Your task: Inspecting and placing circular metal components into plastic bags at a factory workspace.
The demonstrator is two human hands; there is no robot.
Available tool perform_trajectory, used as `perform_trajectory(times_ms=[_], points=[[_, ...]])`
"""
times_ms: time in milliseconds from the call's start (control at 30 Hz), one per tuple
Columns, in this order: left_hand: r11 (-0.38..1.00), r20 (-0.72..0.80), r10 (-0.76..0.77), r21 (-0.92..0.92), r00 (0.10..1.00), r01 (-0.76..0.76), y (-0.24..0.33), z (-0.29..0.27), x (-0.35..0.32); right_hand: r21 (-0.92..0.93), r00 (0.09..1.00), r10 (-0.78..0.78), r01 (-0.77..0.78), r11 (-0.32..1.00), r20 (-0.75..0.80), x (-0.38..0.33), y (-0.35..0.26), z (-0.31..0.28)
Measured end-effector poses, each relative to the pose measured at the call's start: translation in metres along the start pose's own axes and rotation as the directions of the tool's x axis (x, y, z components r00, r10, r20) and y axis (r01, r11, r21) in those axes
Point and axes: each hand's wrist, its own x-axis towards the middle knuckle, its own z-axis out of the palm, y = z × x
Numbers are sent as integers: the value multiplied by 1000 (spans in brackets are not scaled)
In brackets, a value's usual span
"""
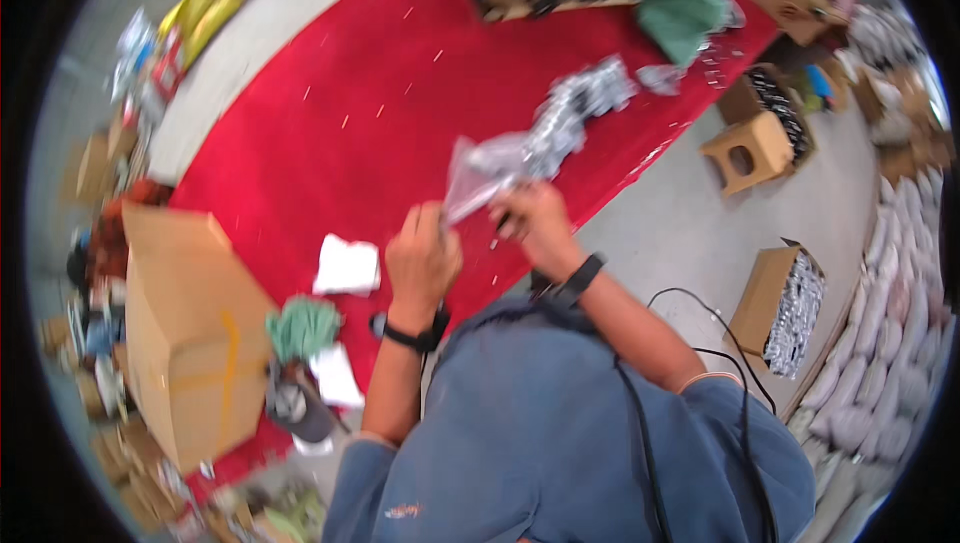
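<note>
Item: clear plastic bag (480,171), small, crumpled, held above the red worktop (330,103). Left hand (422,261): fingers pinched together on the bag's lower left corner. Right hand (532,220): fingers closed on its lower edge, just beside the left. Long axis runs up and to the right, away from both hands, toward a heap of silvery packets (585,103) lying on the worktop. Both hands sit equally close to the bag. White paper (347,266) lies left of the left wrist.
</note>
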Motion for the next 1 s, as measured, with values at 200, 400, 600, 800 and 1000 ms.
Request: perform_trajectory(times_ms=[200,400,600,800,1000], points=[[966,-6,-79,-247,997,75,-4,-14,-10,66,995,81,-85,994,66,0,7,6],[921,80,-4,-388,997,35,8,-18,-22,-300,997,0,22,954,71,-6,27,13],[781,204,-65,-598,977,177,-2,-2,-33,-340,981,-53,114,933,184,-17,28,17],[799,238,-352,-427,905,423,-20,10,-39,-375,969,-12,107,921,247,-22,39,13],[430,404,-416,-702,815,568,-45,9,-56,-430,875,317,-143,891,365,-31,62,18]])
